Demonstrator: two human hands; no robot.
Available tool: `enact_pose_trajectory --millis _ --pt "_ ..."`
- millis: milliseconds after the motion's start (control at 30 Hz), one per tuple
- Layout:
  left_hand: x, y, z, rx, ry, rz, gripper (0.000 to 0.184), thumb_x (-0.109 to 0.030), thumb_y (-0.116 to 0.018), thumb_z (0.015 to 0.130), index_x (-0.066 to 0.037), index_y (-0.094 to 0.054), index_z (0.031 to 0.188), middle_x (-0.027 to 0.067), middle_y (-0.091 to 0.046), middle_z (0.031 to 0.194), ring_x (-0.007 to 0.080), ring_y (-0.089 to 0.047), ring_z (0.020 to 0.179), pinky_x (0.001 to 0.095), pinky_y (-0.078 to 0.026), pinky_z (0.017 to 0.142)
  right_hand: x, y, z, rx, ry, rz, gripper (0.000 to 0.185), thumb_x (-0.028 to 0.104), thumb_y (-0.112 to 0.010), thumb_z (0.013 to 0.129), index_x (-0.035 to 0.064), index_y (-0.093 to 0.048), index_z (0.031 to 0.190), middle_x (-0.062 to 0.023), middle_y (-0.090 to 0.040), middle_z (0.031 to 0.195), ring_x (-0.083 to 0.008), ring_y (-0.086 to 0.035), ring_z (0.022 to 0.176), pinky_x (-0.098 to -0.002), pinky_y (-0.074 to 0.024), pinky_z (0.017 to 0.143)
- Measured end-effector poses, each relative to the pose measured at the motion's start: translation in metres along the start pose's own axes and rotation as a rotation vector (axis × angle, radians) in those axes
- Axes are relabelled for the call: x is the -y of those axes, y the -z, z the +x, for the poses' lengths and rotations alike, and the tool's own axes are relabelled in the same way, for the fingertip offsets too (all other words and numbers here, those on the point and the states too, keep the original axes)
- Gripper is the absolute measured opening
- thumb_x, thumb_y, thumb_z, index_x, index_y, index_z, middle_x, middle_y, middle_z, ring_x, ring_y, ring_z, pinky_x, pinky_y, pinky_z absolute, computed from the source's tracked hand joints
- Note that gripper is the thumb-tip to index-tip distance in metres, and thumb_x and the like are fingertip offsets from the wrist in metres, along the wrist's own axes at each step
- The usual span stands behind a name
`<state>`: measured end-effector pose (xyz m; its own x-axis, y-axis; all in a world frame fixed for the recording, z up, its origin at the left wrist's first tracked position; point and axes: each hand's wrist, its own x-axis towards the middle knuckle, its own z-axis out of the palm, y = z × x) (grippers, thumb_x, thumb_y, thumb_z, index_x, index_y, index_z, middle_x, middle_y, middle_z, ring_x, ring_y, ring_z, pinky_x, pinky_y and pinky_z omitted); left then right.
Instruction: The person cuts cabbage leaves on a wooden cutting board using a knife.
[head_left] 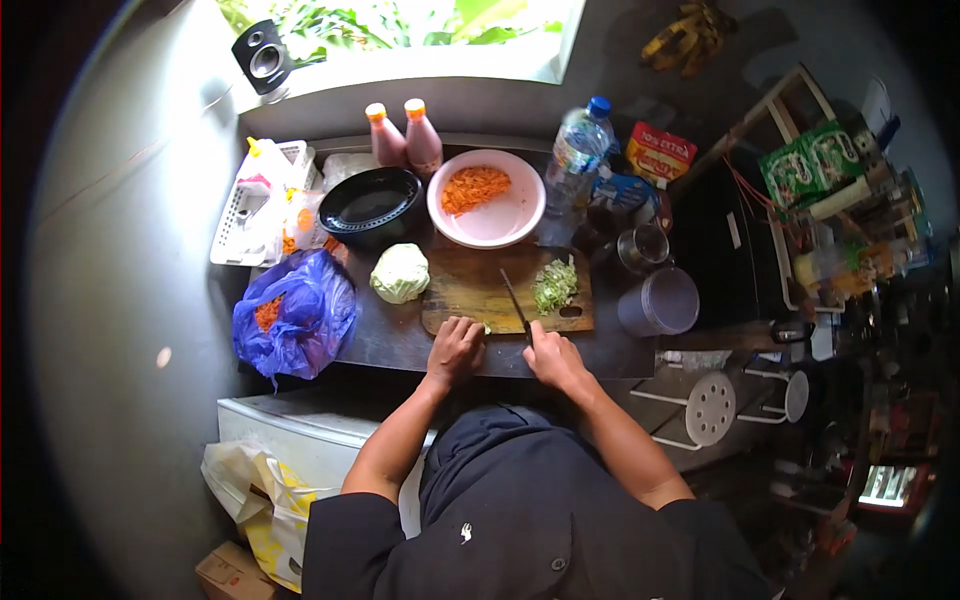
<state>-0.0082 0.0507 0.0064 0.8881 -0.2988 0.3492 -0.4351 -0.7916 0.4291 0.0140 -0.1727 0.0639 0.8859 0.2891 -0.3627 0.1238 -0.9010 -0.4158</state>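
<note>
In my right hand is the handle of a kitchen knife, its dark blade slanting up and left over the wooden cutting board. My left hand rests at the board's near edge with fingers curled. A small pale green bit shows beside its fingertips; what lies under them is hidden. Shredded cabbage is heaped on the board's right part. Left of the board, a pale green cabbage sits on the dark table.
Behind the board stand a pink bowl of shredded carrot, a black bowl, two sauce bottles and a water bottle. A blue plastic bag lies at left. A plastic tub and glass mug stand at right.
</note>
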Motion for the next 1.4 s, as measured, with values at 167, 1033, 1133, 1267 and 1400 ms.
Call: enact_pose_trajectory --millis 167,1033,1133,1267,1400 --pt "-0.002 0.007 -0.007 -0.008 -0.052 -0.026 0.024 -0.012 -0.068 0.076 -0.007 -0.059 0.098 0.0108 -0.057 0.095 0.0306 -0.055 0.096 0.0404 -0.046 0.085 0.033 0.009 0.008 0.061 0.196 -0.09 0.035 0.025 -0.067 0.089 0.0031 -0.049 0.11 -0.0271 -0.068 0.091 -0.0467 -0.066 0.09 -0.056 -0.0515 0.079" --pt "-0.016 -0.014 -0.009 -0.291 0.367 -0.326 0.024 0.002 -0.063 0.08 -0.003 -0.064 0.103 0.0136 -0.066 0.095 0.0306 -0.06 0.091 0.0402 -0.048 0.084 0.01 -0.035 -0.025 0.01 -0.014 0.107 0.039 0.036 -0.06 0.094 0.0074 -0.056 0.121 -0.0293 -0.068 0.098 -0.0498 -0.064 0.096 -0.0576 -0.0504 0.085" --pt "-0.015 -0.014 -0.02 -0.247 0.195 -0.263 0.022 0.001 -0.064 0.079 -0.005 -0.066 0.101 0.0111 -0.067 0.1 0.0312 -0.059 0.097 0.0418 -0.045 0.086 -0.001 -0.024 -0.026 -0.062 -0.144 0.138 0.037 0.035 -0.06 0.094 0.0097 -0.057 0.12 -0.0289 -0.068 0.102 -0.0493 -0.064 0.099 -0.058 -0.05 0.087" --pt "-0.021 -0.013 -0.016 -0.242 0.201 -0.204 0.022 -0.001 -0.067 0.079 -0.008 -0.067 0.099 0.0085 -0.067 0.099 0.0289 -0.06 0.097 0.0403 -0.044 0.086 -0.014 -0.006 -0.026 -0.151 -0.318 0.178 0.037 0.035 -0.061 0.094 0.0096 -0.057 0.12 -0.0273 -0.068 0.106 -0.0497 -0.063 0.103 -0.0581 -0.0491 0.089" --pt "-0.025 -0.016 0.011 -0.252 0.177 -0.243 0.02 -0.005 -0.07 0.078 -0.01 -0.067 0.098 0.0059 -0.067 0.098 0.0272 -0.06 0.096 0.0396 -0.042 0.086 -0.014 -0.008 -0.028 -0.182 -0.232 0.211 0.037 0.036 -0.06 0.094 0.0088 -0.057 0.119 -0.0284 -0.068 0.103 -0.0501 -0.062 0.102 -0.0585 -0.0491 0.087"
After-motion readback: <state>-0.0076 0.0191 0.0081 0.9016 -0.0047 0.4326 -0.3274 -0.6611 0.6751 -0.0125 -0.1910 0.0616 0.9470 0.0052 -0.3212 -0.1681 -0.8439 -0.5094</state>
